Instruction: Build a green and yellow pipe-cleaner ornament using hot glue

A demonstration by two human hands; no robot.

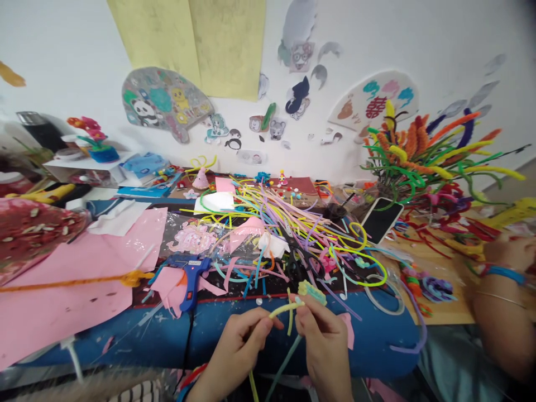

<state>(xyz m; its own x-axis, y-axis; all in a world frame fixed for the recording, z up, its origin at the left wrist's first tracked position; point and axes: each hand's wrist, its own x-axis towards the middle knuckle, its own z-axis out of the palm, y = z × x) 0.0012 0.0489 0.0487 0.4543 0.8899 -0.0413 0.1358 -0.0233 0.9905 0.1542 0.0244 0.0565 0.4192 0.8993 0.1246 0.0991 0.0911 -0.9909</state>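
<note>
At the front edge of the blue table, my left hand (242,349) pinches a pale yellow pipe cleaner (285,307) between thumb and fingers. The other end of it meets the fingertips of my right hand (322,338), which are closed on it. A small yellow-green fuzzy piece (312,292) sits just above my right fingertips. Below my hands hangs a teal pipe cleaner (285,360); a yellow-green strand (253,385) runs down beside my left wrist.
A blue glue gun (192,279) lies left of my hands. Beyond them spreads a heap of pipe cleaners (276,215). A phone (380,220) lies to the right, near a person's arm (500,301). Pink sheets (96,290) cover the left side.
</note>
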